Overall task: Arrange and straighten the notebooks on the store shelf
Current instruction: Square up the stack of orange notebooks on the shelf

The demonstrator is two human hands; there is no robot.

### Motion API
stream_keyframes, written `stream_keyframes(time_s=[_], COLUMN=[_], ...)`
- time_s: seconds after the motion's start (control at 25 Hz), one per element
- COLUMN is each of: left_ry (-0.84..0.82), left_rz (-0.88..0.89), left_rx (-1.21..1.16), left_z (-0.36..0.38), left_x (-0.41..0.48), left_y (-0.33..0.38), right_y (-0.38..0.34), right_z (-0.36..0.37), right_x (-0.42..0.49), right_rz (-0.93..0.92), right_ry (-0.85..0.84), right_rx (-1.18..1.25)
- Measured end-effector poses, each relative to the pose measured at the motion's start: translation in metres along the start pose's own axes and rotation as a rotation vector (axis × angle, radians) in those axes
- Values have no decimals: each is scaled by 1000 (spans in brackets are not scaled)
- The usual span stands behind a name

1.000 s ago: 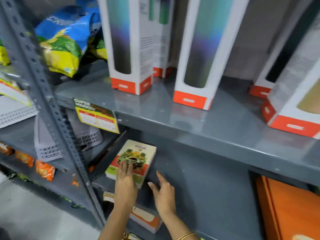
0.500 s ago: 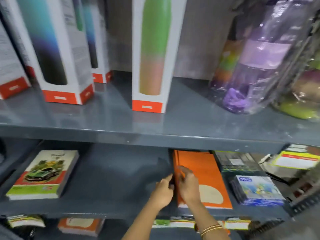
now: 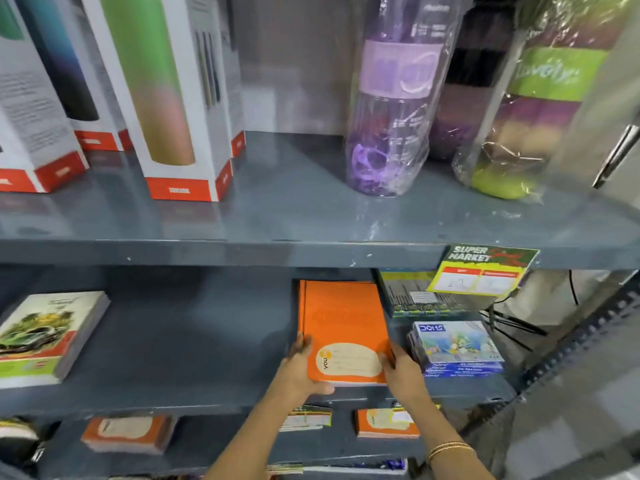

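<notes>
A stack of orange notebooks (image 3: 341,317) lies flat on the middle grey shelf (image 3: 194,348), its cream label toward me. My left hand (image 3: 299,370) grips the stack's left front corner, thumb under the front edge. My right hand (image 3: 403,370) clasps the right front edge. A second stack, topped by a notebook with a green car cover (image 3: 45,336), lies at the far left of the same shelf, apart from both hands.
A blue DOMS box pack (image 3: 455,346) and a dark pack (image 3: 419,296) sit right of the orange stack. Boxed bottles (image 3: 173,98) and wrapped purple bottles (image 3: 394,109) stand on the shelf above. More orange notebooks (image 3: 128,433) lie on the shelf below. A price tag (image 3: 481,271) hangs at right.
My view swung right from the car-cover notebook. Both hands left that notebook, moved to the orange stack and now grip it on either side.
</notes>
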State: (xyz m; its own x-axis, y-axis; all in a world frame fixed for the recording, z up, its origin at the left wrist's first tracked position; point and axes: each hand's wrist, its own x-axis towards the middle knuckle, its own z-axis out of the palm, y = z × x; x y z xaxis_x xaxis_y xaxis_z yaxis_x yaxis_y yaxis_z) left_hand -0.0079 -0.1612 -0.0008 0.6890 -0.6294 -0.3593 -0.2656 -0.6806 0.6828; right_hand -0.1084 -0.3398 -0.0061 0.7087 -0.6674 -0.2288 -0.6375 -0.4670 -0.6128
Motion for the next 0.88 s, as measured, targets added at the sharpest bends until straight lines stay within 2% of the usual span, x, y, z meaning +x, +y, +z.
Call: stream_keyframes(time_s=[0.08, 0.24, 0.36, 0.88], left_ry=[24, 106, 133, 185], left_rz=[-14, -12, 0, -39], left_rx=[43, -19, -7, -52], left_z=[3, 5, 6, 12], left_x=[1, 0, -1, 1], left_y=[-3, -7, -7, -12], right_y=[1, 8, 14, 17], right_z=[-2, -8, -13, -11], right_x=[1, 5, 12, 22], right_rz=[-28, -91, -139, -164], right_ry=[-36, -267, -338, -280], right_rx=[14, 132, 64, -9])
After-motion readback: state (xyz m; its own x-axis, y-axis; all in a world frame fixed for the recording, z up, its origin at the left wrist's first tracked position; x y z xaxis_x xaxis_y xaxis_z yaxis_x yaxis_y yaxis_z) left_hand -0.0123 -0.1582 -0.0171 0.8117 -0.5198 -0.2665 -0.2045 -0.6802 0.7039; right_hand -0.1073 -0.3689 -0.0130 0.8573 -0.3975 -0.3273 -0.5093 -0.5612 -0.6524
